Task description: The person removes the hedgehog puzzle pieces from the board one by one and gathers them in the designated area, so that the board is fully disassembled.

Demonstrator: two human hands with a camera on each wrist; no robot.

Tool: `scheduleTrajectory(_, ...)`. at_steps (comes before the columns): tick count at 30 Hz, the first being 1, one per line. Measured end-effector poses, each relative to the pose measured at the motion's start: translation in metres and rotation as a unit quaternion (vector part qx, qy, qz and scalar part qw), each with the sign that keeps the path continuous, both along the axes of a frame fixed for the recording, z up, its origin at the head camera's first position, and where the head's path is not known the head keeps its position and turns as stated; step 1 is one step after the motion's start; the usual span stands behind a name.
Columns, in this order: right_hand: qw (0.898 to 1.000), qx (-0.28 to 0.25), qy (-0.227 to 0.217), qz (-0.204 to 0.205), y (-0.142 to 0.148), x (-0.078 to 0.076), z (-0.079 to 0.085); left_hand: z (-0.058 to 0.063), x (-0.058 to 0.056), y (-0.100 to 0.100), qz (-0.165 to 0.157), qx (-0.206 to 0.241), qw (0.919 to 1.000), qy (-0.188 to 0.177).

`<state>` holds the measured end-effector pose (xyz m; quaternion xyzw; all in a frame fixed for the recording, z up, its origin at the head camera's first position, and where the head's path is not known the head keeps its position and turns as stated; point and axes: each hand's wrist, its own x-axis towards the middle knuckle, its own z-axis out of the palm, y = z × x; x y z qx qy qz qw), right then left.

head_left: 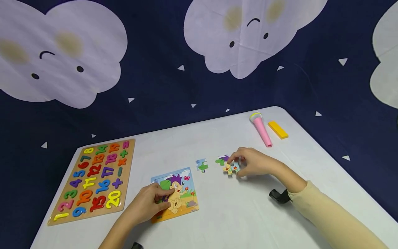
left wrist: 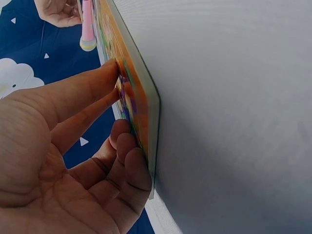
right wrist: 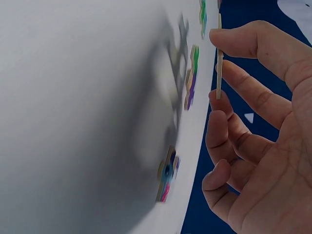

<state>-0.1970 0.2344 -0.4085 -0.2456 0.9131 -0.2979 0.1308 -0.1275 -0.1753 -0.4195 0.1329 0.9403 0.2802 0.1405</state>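
Note:
My right hand (head_left: 253, 162) pinches a small jigsaw piece (head_left: 229, 169) between thumb and fingers. In the right wrist view this held piece (right wrist: 219, 73) appears edge-on, raised off the white table. Beside it lies a green and purple piece (head_left: 221, 160), and farther left a blue and green piece (head_left: 202, 166). The right wrist view also shows a piece with blue and pink (right wrist: 167, 176) on the table. My left hand (head_left: 149, 202) rests on a jigsaw puzzle (head_left: 190, 193) with a purple-haired cartoon figure, thumb and forefinger touching its face. The hand covers the puzzle's left part.
A wooden number board (head_left: 102, 173) with colourful digits lies at the table's left. Toward the back right are a pink toy microphone (head_left: 262, 130) and a yellow block (head_left: 278, 129). Behind the table hangs a dark blue cloth (head_left: 155, 83) with clouds.

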Motion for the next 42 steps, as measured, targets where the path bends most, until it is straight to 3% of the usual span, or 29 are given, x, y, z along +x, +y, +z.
scheduleTrajectory(15,1.000,-0.017,-0.009,-0.018,0.039,0.011,0.007,0.003,-0.001,0.001,0.001,-0.005,1.0000,0.004)
scheduleTrajectory(29,0.999,-0.038,-0.025,-0.011,0.067,0.017,-0.003,0.001,-0.001,0.001,0.001,-0.002,1.0000,0.002)
scheduleTrajectory(42,0.999,-0.034,-0.034,-0.001,0.075,0.021,-0.011,-0.001,-0.001,0.001,0.005,-0.007,1.0000,-0.002)
